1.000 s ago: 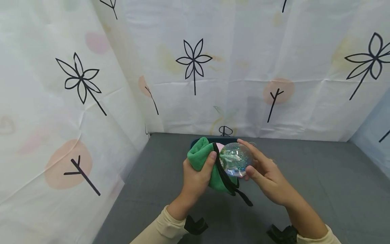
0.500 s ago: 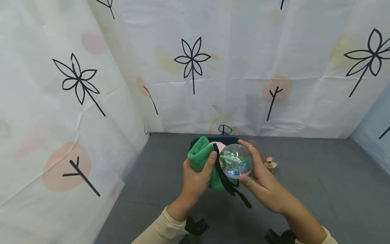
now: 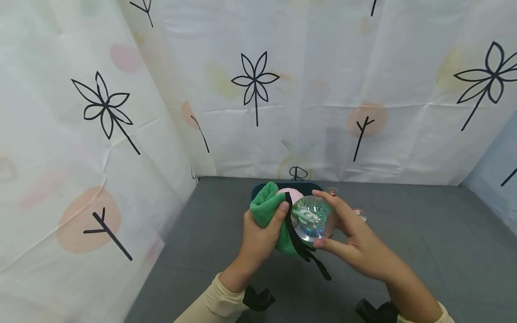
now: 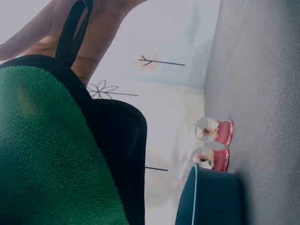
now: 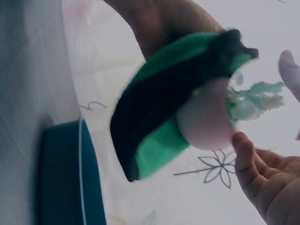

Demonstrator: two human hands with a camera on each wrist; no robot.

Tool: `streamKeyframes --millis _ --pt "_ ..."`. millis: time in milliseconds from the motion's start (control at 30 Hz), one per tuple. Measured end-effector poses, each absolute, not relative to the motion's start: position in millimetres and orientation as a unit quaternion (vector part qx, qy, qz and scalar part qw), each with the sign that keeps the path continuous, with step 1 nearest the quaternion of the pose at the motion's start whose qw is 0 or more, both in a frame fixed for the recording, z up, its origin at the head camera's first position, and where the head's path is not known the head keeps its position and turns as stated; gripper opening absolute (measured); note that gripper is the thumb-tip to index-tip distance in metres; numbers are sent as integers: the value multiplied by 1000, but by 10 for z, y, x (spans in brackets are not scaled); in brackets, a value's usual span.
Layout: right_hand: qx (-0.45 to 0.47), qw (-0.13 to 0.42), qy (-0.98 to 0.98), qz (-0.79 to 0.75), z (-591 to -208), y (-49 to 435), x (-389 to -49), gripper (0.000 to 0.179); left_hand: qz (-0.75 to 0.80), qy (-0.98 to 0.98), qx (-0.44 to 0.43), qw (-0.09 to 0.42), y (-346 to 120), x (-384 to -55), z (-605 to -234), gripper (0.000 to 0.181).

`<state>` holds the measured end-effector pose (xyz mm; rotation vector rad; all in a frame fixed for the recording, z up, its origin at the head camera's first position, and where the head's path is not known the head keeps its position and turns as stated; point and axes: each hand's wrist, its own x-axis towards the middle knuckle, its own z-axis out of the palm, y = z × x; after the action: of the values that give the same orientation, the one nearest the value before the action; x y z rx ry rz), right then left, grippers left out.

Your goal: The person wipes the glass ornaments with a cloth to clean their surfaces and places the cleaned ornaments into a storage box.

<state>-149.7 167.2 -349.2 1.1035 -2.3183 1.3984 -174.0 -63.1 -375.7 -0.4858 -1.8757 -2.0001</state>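
Note:
In the head view my left hand point(image 3: 260, 235) grips a green cloth point(image 3: 264, 208) with black edging and a dangling black loop. The cloth wraps the pink base point(image 5: 204, 119) of a large snow globe, seen from the side in the right wrist view. The clear glass ball point(image 3: 310, 220), with pale green and white figures and glitter inside, faces right. My right hand point(image 3: 359, 237) holds the ball between thumb and fingers, thumb at its lower edge and a finger at its top. Green cloth point(image 4: 51, 150) fills much of the left wrist view.
Behind the hands on the grey table point(image 3: 424, 242) stands a dark blue bin point(image 4: 218, 197). Beside it are two small snow globes point(image 4: 220, 131) with pink bases, partly hidden by the right hand in the head view. A patterned cloth backdrop point(image 3: 315, 98) hangs behind.
The glass ball has tilted and sunk slightly in the head view. My right thumb has slid left and down along its lower edge. The left hand keeps its grip on the cloth, almost unmoved.

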Motion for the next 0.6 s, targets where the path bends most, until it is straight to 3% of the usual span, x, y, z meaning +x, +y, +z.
streamKeyframes --millis 400,600 --pt "408 172 -821 361 -3441 1770 -1508 94 -704 -671 -189 137 -682 -1759 -3738 47" --pt "457 160 -720 497 -3482 1787 -1604 109 -707 -665 -186 153 -670 -1745 -3734 42"
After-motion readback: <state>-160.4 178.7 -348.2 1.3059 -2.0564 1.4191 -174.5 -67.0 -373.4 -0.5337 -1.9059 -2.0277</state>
